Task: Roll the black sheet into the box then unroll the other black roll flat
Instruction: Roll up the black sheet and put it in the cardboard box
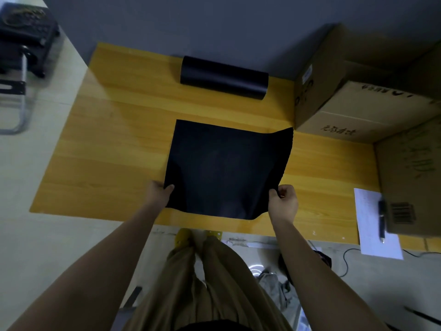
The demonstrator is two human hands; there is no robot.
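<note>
A black sheet [222, 168] lies spread on the yellow wooden table [114, 139], its near edge lifted and its right side curling up. My left hand [158, 193] pinches the sheet's near left edge. My right hand [284, 201] pinches its near right edge. A black roll [223, 77] lies at the back of the table against the grey wall. Cardboard boxes [353, 101] stand at the right, just past the sheet's far right corner.
Another cardboard box [410, 177] sits at the near right, with a white paper [374, 225] and a black pen [381, 220] beside it. A dark stool [21, 34] and a metal frame stand on the floor at the left. Cables lie on the floor at the right.
</note>
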